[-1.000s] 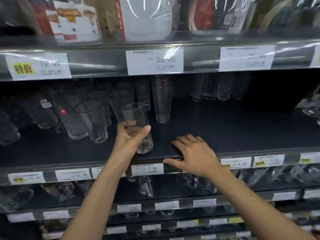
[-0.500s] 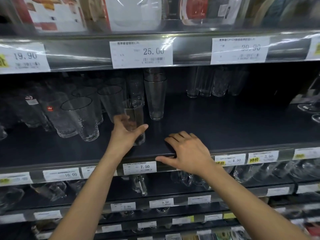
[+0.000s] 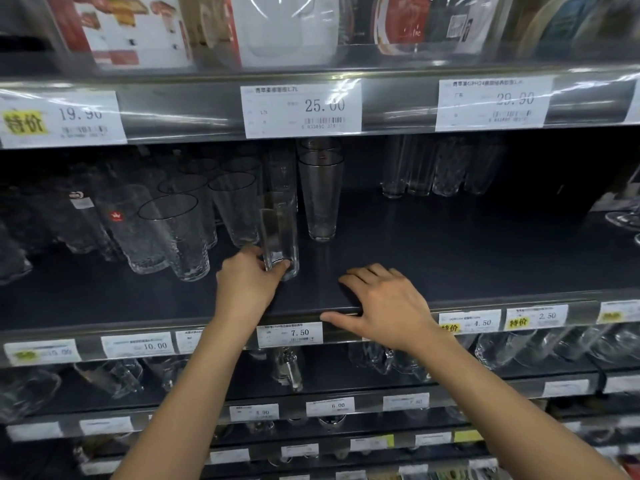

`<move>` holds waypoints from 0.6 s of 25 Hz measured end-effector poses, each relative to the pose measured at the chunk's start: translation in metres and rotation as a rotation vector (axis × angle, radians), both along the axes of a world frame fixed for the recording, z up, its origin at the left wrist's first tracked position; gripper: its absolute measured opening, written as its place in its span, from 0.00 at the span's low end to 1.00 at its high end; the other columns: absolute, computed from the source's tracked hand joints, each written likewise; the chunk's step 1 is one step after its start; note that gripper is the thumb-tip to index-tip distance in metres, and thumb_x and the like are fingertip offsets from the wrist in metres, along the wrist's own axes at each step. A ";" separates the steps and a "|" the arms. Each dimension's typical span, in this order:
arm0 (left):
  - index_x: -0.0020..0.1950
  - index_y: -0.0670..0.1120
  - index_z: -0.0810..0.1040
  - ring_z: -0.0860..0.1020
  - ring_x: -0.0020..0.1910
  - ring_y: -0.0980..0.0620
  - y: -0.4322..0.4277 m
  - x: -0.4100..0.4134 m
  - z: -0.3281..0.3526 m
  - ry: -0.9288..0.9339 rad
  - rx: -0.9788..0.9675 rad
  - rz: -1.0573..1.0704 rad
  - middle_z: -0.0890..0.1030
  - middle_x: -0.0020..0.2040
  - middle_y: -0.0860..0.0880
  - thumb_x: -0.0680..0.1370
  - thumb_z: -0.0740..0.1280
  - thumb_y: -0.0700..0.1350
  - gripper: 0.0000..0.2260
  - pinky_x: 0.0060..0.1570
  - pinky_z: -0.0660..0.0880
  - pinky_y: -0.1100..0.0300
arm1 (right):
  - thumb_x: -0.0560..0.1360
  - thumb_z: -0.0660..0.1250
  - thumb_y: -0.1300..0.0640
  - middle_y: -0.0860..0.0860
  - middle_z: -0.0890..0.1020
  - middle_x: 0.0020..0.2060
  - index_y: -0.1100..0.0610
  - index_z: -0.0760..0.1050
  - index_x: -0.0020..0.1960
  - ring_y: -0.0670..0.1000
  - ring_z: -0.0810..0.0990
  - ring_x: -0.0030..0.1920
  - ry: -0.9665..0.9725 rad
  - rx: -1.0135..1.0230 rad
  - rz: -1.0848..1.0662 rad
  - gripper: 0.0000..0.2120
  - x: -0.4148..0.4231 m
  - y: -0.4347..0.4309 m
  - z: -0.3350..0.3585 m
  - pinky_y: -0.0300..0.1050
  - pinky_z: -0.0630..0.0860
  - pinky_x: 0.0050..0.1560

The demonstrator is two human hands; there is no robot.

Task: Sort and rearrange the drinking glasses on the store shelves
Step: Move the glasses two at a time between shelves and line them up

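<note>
My left hand (image 3: 247, 280) grips the base of a tall clear square glass (image 3: 280, 230) that stands upright on the dark middle shelf (image 3: 450, 258). Just behind and right of it stands a stack of tall tapered glasses (image 3: 321, 192). To the left are several textured tumblers (image 3: 173, 237) in rows. My right hand (image 3: 388, 306) lies flat on the shelf's front edge, fingers spread, holding nothing.
A group of slim glasses (image 3: 440, 168) stands at the back right. Price tags (image 3: 290, 334) line the shelf edge. Boxed goods (image 3: 277, 26) fill the shelf above. Lower shelves hold more glassware (image 3: 287, 368). Stemware (image 3: 623, 216) shows at the far right.
My left hand has pushed the square glass back from the shelf's front towards the row, sliding down to its base. My right hand has stayed on the shelf edge.
</note>
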State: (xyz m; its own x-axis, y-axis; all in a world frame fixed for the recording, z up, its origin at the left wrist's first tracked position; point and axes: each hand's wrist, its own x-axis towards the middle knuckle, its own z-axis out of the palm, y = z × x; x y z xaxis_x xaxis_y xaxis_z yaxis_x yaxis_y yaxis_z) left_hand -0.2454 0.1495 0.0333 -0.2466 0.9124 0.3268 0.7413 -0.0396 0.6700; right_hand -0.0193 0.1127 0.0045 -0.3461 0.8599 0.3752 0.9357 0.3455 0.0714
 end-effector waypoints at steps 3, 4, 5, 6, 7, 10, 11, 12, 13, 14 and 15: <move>0.49 0.47 0.82 0.83 0.48 0.42 0.018 0.000 0.003 0.032 -0.041 -0.027 0.85 0.42 0.46 0.74 0.73 0.57 0.14 0.47 0.78 0.53 | 0.73 0.48 0.22 0.48 0.81 0.62 0.52 0.78 0.65 0.52 0.78 0.61 0.010 0.011 0.002 0.41 0.000 0.000 0.000 0.50 0.74 0.61; 0.49 0.47 0.82 0.83 0.49 0.42 0.025 0.000 0.003 0.055 -0.057 -0.024 0.85 0.42 0.45 0.74 0.72 0.58 0.15 0.46 0.78 0.53 | 0.73 0.48 0.22 0.48 0.81 0.62 0.52 0.78 0.65 0.51 0.78 0.61 0.015 0.015 0.003 0.41 -0.001 0.000 0.000 0.50 0.74 0.60; 0.51 0.47 0.81 0.82 0.49 0.41 0.031 0.001 0.003 0.075 -0.071 -0.018 0.85 0.44 0.45 0.75 0.71 0.59 0.16 0.45 0.77 0.54 | 0.73 0.48 0.22 0.48 0.81 0.62 0.52 0.78 0.64 0.51 0.78 0.61 0.018 0.017 0.005 0.41 -0.001 0.000 0.000 0.50 0.75 0.60; 0.54 0.47 0.79 0.82 0.51 0.40 0.037 0.003 0.002 0.087 -0.082 -0.010 0.85 0.46 0.44 0.75 0.70 0.60 0.18 0.46 0.77 0.53 | 0.73 0.48 0.22 0.48 0.81 0.62 0.52 0.78 0.64 0.51 0.78 0.61 0.020 0.018 0.006 0.41 -0.001 0.000 -0.001 0.50 0.75 0.60; 0.58 0.47 0.77 0.82 0.52 0.39 0.042 0.005 0.000 0.088 -0.091 -0.004 0.85 0.49 0.44 0.76 0.69 0.60 0.19 0.48 0.77 0.52 | 0.73 0.48 0.22 0.48 0.81 0.62 0.51 0.78 0.64 0.51 0.78 0.61 0.021 0.022 0.007 0.41 -0.001 0.000 -0.001 0.50 0.75 0.60; 0.65 0.48 0.73 0.80 0.57 0.37 0.055 0.007 -0.006 0.083 -0.084 0.003 0.83 0.56 0.42 0.77 0.67 0.59 0.22 0.50 0.75 0.51 | 0.73 0.48 0.22 0.48 0.82 0.60 0.52 0.79 0.63 0.51 0.79 0.59 0.031 0.049 0.016 0.41 -0.001 0.000 -0.001 0.50 0.77 0.58; 0.66 0.48 0.73 0.79 0.58 0.36 0.057 0.007 -0.008 0.082 -0.070 -0.002 0.83 0.57 0.42 0.78 0.66 0.59 0.22 0.49 0.74 0.51 | 0.73 0.48 0.22 0.48 0.82 0.60 0.52 0.79 0.62 0.51 0.79 0.59 0.034 0.057 0.017 0.41 -0.001 0.000 -0.001 0.50 0.77 0.57; 0.66 0.48 0.72 0.79 0.57 0.36 0.060 0.006 -0.010 0.088 -0.057 -0.009 0.82 0.57 0.42 0.78 0.66 0.60 0.22 0.47 0.72 0.52 | 0.73 0.48 0.22 0.48 0.83 0.59 0.52 0.80 0.62 0.52 0.80 0.58 0.040 0.063 0.018 0.41 -0.001 0.000 -0.001 0.51 0.77 0.57; 0.66 0.48 0.72 0.79 0.57 0.36 0.063 0.005 -0.011 0.103 -0.048 -0.014 0.82 0.56 0.41 0.78 0.65 0.60 0.21 0.46 0.70 0.53 | 0.73 0.48 0.22 0.48 0.83 0.59 0.52 0.80 0.62 0.52 0.80 0.58 0.046 0.068 0.018 0.41 -0.001 -0.001 -0.001 0.51 0.78 0.57; 0.66 0.48 0.72 0.79 0.57 0.36 0.065 0.005 -0.012 0.123 -0.042 -0.015 0.82 0.56 0.41 0.79 0.64 0.60 0.21 0.44 0.69 0.53 | 0.73 0.47 0.22 0.48 0.83 0.59 0.52 0.80 0.61 0.52 0.80 0.58 0.051 0.071 0.017 0.41 -0.002 -0.001 -0.001 0.51 0.78 0.56; 0.65 0.47 0.72 0.79 0.56 0.35 0.068 0.006 -0.012 0.143 -0.037 -0.011 0.82 0.56 0.40 0.79 0.64 0.59 0.21 0.44 0.68 0.54 | 0.73 0.47 0.22 0.48 0.83 0.59 0.52 0.80 0.61 0.52 0.80 0.58 0.053 0.069 0.017 0.42 -0.002 -0.001 -0.001 0.51 0.78 0.56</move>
State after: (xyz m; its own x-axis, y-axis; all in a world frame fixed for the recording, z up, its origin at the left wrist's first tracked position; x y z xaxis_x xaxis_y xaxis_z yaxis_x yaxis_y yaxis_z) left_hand -0.2399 0.2171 0.0213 -0.1893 0.9269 0.3240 0.8292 -0.0258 0.5584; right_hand -0.0210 0.1115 0.0034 -0.3383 0.8257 0.4515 0.9329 0.3572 0.0456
